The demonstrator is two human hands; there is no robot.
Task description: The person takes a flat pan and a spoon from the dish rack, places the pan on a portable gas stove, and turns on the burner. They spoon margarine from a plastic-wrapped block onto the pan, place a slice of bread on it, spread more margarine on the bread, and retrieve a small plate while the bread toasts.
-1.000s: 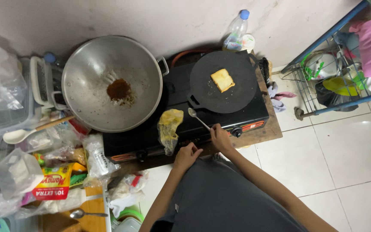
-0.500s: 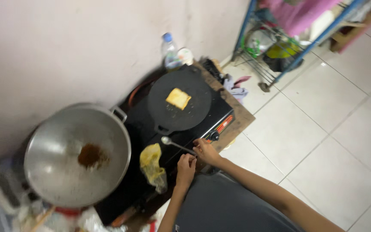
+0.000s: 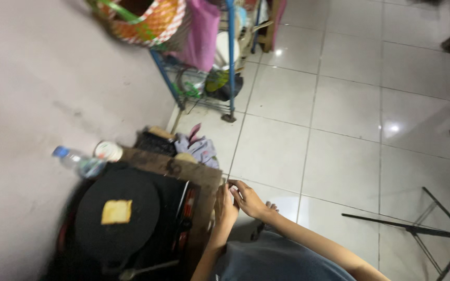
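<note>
On the black gas stove [image 3: 180,208] at seven o'clock lies the round flat black iron pan [image 3: 116,218] with a yellow square slice of bread [image 3: 116,212], and at its three o'clock the left hand [image 3: 225,207] and right hand [image 3: 248,199] touch fingertips, loosely curled, holding nothing I can see.

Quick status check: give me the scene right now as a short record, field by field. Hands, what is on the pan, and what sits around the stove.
left hand: by the stove's right edge, fingers touching the right hand, holding nothing that shows
right hand: raised against the left hand, holding nothing that shows
pan: flat black pan on the stove
food: one yellow square slice lying on the pan
spoon: metal spoon beside the pan's near edge, untouched
base: wooden board under the stove
behind pan: plastic bottle by the wall
floor: white tiles, blue rack beyond
</note>
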